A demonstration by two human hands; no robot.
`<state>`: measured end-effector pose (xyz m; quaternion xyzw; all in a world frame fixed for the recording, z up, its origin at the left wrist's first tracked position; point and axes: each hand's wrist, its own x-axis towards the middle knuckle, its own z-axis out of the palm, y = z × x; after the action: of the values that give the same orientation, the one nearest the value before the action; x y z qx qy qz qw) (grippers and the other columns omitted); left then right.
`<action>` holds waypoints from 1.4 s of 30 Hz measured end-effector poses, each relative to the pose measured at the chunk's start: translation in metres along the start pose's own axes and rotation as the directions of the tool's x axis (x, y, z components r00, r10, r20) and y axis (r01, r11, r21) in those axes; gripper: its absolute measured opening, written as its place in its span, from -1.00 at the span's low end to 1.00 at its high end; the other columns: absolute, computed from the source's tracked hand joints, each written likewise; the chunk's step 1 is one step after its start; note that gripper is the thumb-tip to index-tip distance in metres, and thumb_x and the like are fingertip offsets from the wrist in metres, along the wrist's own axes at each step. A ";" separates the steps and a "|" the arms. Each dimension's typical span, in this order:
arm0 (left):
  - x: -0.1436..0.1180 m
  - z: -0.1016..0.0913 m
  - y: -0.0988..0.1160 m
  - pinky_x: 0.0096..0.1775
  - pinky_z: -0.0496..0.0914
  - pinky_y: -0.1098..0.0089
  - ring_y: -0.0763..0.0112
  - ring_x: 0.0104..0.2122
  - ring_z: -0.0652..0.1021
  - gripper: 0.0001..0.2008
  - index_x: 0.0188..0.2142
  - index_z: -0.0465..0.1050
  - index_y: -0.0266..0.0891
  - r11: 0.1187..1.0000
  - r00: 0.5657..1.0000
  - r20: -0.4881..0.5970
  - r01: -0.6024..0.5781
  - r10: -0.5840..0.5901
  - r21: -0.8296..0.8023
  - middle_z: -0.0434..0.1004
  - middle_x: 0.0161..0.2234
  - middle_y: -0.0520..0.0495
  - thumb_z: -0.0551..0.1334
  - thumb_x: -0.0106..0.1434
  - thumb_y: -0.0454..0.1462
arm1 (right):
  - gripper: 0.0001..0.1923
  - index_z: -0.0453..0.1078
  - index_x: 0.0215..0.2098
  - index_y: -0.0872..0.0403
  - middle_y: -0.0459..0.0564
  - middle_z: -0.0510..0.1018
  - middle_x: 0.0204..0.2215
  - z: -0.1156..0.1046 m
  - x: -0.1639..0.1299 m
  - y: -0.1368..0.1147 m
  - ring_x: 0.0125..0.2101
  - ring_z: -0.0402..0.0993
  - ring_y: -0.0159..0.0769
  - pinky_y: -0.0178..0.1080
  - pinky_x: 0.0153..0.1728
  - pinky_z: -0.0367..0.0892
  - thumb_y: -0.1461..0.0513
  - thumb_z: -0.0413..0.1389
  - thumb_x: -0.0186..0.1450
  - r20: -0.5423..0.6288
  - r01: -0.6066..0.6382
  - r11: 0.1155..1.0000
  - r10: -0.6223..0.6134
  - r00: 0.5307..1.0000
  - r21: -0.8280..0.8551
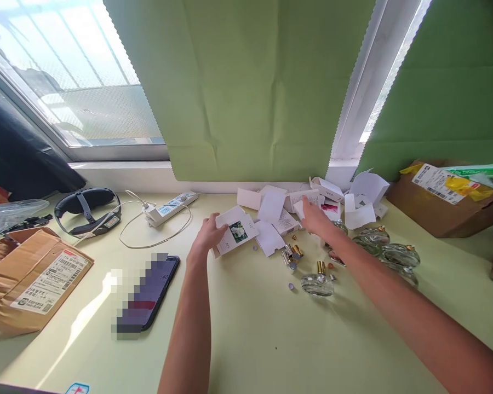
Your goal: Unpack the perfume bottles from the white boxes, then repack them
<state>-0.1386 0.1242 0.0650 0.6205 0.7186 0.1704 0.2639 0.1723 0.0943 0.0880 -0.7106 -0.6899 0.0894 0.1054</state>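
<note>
My left hand [212, 234] grips the left edge of a white box [243, 234] printed with a white flower on a dark green picture. Stretched out to the pile of paper packaging, my right hand [315, 218] has its fingers closed at the edge of a white printed box [299, 209]; part of the grip is hidden. Loose white card pieces [271, 205] lie between the hands. Below them are several small gold and silver caps [292, 254]. A clear oval glass bottle [317, 285] with a gold neck lies nearer me, and more glass bottles [400, 254] sit beyond my right forearm.
A phone [158, 295] lies left of my left forearm. Behind it are a power strip [170, 209] with a white cable and a black headset strap [89, 210]. Cardboard parcels stand at the left [33, 279] and right [447, 202]. A green blind [250, 93] hangs behind.
</note>
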 end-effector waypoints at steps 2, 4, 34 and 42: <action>0.000 0.001 0.000 -0.01 0.40 0.30 0.18 0.03 0.50 -0.40 0.30 0.06 -0.21 1.000 1.000 0.002 0.003 -0.003 0.014 0.20 0.21 -0.34 0.12 0.31 -0.12 | -0.21 -0.20 0.41 0.24 0.36 0.38 0.16 -0.018 -0.014 0.007 0.07 0.43 0.01 -0.01 0.03 0.37 0.25 0.09 0.34 -0.043 0.025 0.997 -0.022 0.999 0.074; -0.001 0.000 0.004 0.04 0.36 0.19 0.08 0.07 0.47 -0.39 0.29 0.08 -0.23 0.999 1.000 -0.014 0.014 -0.014 0.036 0.22 0.21 -0.37 0.14 0.30 -0.12 | -0.16 -0.35 0.43 0.06 0.19 0.28 0.28 -0.033 -0.036 0.014 0.15 0.37 -0.11 -0.10 0.10 0.32 0.21 0.05 0.36 -0.085 0.099 0.984 -0.087 0.993 0.149; -0.108 0.009 0.114 -0.20 0.48 0.27 0.25 -0.14 0.56 -0.28 0.25 0.22 -0.13 0.834 0.776 0.358 -0.371 0.520 -0.408 0.42 0.08 -0.25 0.33 0.14 -0.03 | -0.23 0.06 0.34 -0.10 -0.10 0.39 0.22 -0.047 -0.115 0.019 0.18 0.33 -0.20 -0.04 0.12 0.35 0.53 -0.09 0.23 -0.206 0.585 0.808 -0.586 0.783 -0.075; -0.117 0.009 0.121 -0.11 0.47 0.28 0.19 0.01 0.50 -0.32 0.26 0.21 -0.19 0.813 0.762 0.315 -0.452 0.565 -0.367 0.40 0.11 -0.24 0.28 0.15 -0.16 | -0.18 0.13 0.31 -0.03 -0.04 0.45 0.16 -0.069 -0.120 0.012 0.05 0.44 -0.09 -0.04 -0.07 0.45 0.55 -0.04 0.12 -0.098 0.585 0.784 -0.611 0.785 -0.209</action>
<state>-0.0255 0.0292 0.1467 0.7729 0.4191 0.1981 0.4332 0.1990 -0.0279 0.1487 -0.4655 -0.8740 -0.0641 0.1235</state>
